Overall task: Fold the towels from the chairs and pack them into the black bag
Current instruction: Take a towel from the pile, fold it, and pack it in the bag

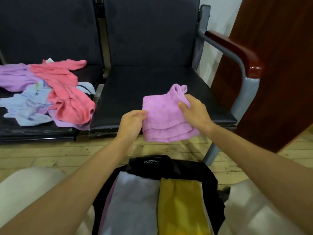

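1. Towel first: the folded pink towel (166,116) hangs over the front edge of the right chair seat (152,82).
2. Left hand (132,122) pinches its left edge, and the right hand (194,112) grips its far right corner.
3. Black bag (169,165) lies open below the towel and nearer the person, with a grey towel (133,200) and a yellow towel (179,200) lying lengthwise inside.
4. Packing probably means drawing the towel down and back; neither hand is clearly nearer.

L grip (133,122): fingers curled, pinching towel (166,119) edge | R grip (194,112): thumb on top, holding far corner | both forearms out fwd
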A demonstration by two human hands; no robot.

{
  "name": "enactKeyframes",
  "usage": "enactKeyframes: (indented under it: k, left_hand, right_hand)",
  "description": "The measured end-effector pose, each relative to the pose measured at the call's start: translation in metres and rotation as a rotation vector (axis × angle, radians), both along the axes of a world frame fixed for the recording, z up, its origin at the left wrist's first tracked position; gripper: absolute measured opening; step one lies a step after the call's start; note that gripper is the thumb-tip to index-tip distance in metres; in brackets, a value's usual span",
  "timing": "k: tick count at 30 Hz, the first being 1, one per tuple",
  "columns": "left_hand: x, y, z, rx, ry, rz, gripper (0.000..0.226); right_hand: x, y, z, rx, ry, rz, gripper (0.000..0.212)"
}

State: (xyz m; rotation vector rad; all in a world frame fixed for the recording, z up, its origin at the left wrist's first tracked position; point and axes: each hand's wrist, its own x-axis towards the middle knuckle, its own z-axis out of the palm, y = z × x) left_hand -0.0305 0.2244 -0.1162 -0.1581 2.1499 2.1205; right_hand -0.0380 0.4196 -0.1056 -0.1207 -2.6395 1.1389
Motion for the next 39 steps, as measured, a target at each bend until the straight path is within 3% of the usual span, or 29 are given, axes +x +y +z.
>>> enactKeyframes:
  k: [2, 5, 8, 11, 15, 19, 24, 28, 33, 37, 39]
  left_hand:
    - [0.005, 0.000, -0.005, -0.021, 0.052, 0.047, 0.025]
    - [0.012, 0.000, -0.018, -0.007, 0.101, 0.097, 0.027]
    - [0.026, 0.000, -0.028, 0.253, -0.109, 0.058, 0.031]
    - [0.043, -0.005, -0.027, 0.498, -0.364, -0.200, 0.043]
    - [0.060, -0.007, -0.035, 0.486, -0.431, -0.373, 0.038]
    - [0.070, 0.010, -0.066, 0.333, -0.504, -0.383, 0.041]
    - [0.094, 0.041, -0.124, 0.200, -0.492, -0.425, 0.021]
    - [0.105, 0.057, -0.167, -0.132, -0.266, -0.442, 0.046]
    - [0.111, 0.045, -0.207, -0.412, -0.093, -0.481, 0.040]
    - [0.112, 0.039, -0.229, -0.569, -0.071, -0.599, 0.066]
    - [0.110, 0.041, -0.234, -0.582, -0.094, -0.578, 0.066]
  right_hand:
    - [0.013, -0.009, 0.008, -0.112, 0.033, 0.033, 0.018]
    - [0.039, -0.024, 0.021, -0.468, 0.054, 0.088, 0.015]
    - [0.062, -0.036, 0.028, -0.648, 0.054, 0.130, 0.017]
    - [0.084, -0.037, 0.022, -0.803, -0.022, 0.144, 0.019]
    - [0.113, -0.023, -0.004, -1.014, -0.087, 0.091, 0.022]
    - [0.132, -0.002, -0.039, -0.973, -0.132, -0.063, 0.023]
    - [0.162, 0.029, -0.099, -0.947, -0.304, -0.237, 0.027]
    - [0.180, 0.040, -0.134, -0.853, -0.395, -0.303, 0.026]
    - [0.180, 0.035, -0.165, -0.798, -0.464, -0.277, 0.029]
    - [0.183, 0.032, -0.201, -0.584, -0.603, -0.295, 0.021]
    - [0.185, 0.034, -0.216, -0.512, -0.667, -0.357, 0.021]
